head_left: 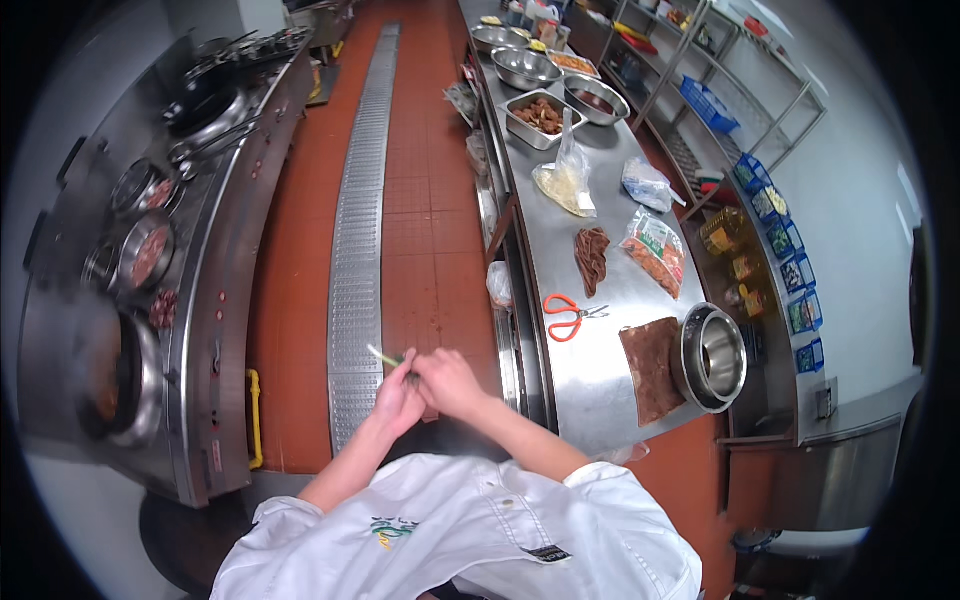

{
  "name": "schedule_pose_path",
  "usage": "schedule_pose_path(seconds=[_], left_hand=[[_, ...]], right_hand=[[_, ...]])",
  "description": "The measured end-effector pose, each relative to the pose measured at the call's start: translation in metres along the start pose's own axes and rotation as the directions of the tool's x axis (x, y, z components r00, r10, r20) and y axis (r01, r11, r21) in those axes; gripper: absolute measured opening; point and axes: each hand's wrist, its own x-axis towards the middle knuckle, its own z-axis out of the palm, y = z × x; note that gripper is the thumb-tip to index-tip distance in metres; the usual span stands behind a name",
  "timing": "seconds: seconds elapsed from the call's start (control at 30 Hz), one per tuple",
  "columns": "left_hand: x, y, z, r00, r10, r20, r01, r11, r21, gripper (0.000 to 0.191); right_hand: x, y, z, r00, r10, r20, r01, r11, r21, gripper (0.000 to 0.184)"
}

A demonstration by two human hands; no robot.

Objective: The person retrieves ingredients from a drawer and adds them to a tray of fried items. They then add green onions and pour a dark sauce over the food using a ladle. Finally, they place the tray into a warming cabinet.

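Note:
Out in front of my body, above the aisle floor, my left hand (pixel 399 399) and my right hand (pixel 450 384) meet. Between them is a scallion (pixel 385 358), its thin white end pointing up and left past my left fingers. The green part runs into both hands, and my fingers hide much of it. Orange-handled scissors (pixel 568 318) lie on the steel worktable (pixel 592 382) to my right, apart from both hands. A crumpled brown cloth (pixel 591 260) lies beyond the scissors, and a flat brown cloth (pixel 651 369) is spread nearer me.
Stacked steel bowls (pixel 712 356) stand at the table's right edge. Farther along are plastic food bags (pixel 654 251) and a steel pan (pixel 538 118) of brown food. At left, a steel stove (pixel 217 247) carries woks and bowls of meat (pixel 148 251). A metal drain grate (pixel 358 225) crosses the floor.

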Motion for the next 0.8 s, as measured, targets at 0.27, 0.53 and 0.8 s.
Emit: schedule_pose_path(seconds=[0.27,0.53,0.8], left_hand=[[0.243,0.16,0.118,0.985,-0.022,0.172,-0.009,0.984,0.179,0.054],[0.424,0.323,0.043,0.878,0.416,-0.236,-0.024,0.531,0.847,0.034],[0.456,0.38,-0.134,0.535,0.216,-0.817,0.534,0.663,0.525,0.014]], right_hand=[[0.228,0.233,-0.037,0.827,0.525,-0.2,-0.285,0.698,0.657,0.013],[0.423,0.592,-0.158,0.23,0.817,-0.529,-0.542,0.559,0.628,0.027],[0.469,0.811,-0.201,-0.002,0.78,-0.626,-0.98,0.124,0.157,0.025]])
